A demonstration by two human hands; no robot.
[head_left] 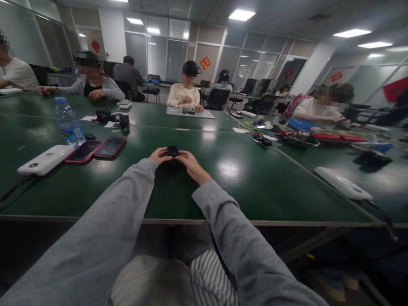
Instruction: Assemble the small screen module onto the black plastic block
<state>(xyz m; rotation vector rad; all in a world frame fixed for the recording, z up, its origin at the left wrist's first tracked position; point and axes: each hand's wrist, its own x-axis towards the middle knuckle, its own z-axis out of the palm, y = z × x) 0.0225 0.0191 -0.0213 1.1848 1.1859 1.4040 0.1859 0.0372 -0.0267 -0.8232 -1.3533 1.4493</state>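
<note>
Both my hands meet over the green table (139,184), arms stretched out in grey sleeves. Between them is a small black device (172,151) with a flat dark face; its exact kind is too small to tell. My left hand (159,155) grips its left side, thumb toward the middle. From the right, my right hand (193,166) has its fingers closed on the same device. The undersides of the fingers are hidden. To the left of my hands lie a blurred-out phone (111,147) and a pink-edged phone (83,151).
A white power bank (45,160) with a cable and a water bottle (68,121) stand left. Black gear (113,119) lies beyond them. At right are another white power bank (343,183) and cluttered parts (262,140). A person (186,95) sits opposite; several others sit around.
</note>
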